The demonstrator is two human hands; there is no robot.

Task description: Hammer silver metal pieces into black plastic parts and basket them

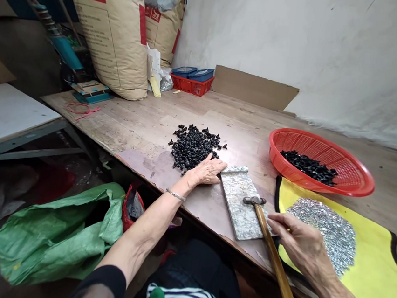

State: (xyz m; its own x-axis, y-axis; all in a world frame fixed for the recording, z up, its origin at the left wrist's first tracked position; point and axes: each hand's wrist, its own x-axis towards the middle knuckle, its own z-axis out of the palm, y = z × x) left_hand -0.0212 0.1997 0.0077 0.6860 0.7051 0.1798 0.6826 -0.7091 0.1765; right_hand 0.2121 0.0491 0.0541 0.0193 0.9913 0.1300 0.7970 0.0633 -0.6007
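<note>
My left hand (207, 171) lies low over the table, fingers stretched toward the corner of a worn grey slab (240, 204) and its near side against a pile of small black plastic parts (193, 146). Whether anything lies under the palm is hidden. A hammer (269, 238) rests with its steel head on the slab, its wooden handle slanting past the table's front edge. Just right of the handle, my right hand (300, 243) has thumb and fingers pinched together; what they hold, if anything, is too small to make out. Beside it, shiny small metal pieces (327, 227) are heaped on a yellow cloth (373, 259).
A red plastic basket (325, 147) with more black parts stands at the right. Large paper sacks (107, 32), a red crate with blue lids (192, 85) and a teal hand press (91, 94) are at the back left. A green sack (60, 234) sits below the edge.
</note>
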